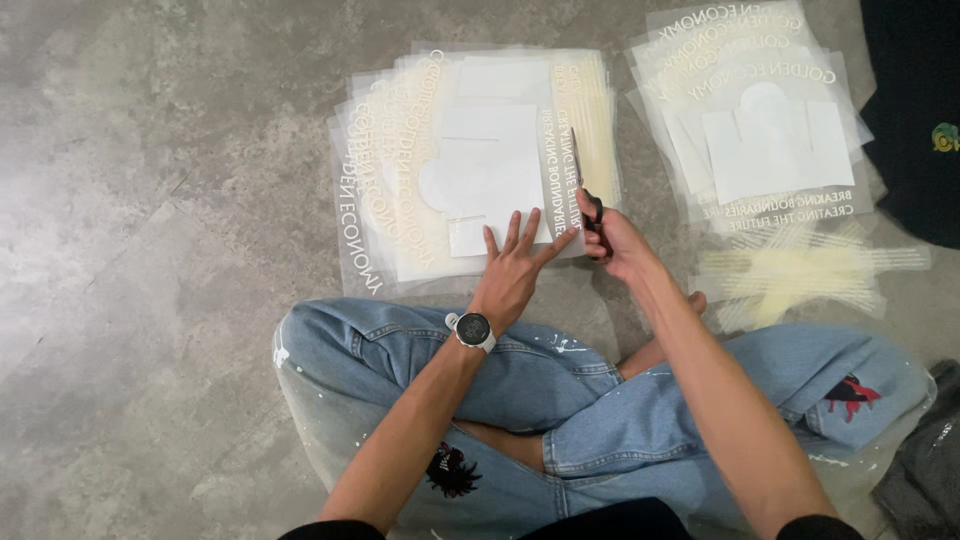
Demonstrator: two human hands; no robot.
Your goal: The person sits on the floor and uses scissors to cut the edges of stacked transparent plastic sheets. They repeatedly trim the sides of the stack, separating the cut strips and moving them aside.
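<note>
My left hand [512, 268] lies flat with fingers spread on the near edge of a stack of clear transfer sheets [400, 190] printed with white shapes and lettering, on the grey floor in front of me. My right hand [612, 240] grips black-handled scissors [584, 190], whose blades point away from me along the right side of the top sheet. A watch with a white strap [472, 329] is on my left wrist.
A second stack of printed clear sheets [760, 120] lies at the upper right, with pale yellow striped pieces [800, 272] below it. A dark garment [915, 110] is at the far right edge. My crossed legs in blue jeans [540, 385] sit on plastic film.
</note>
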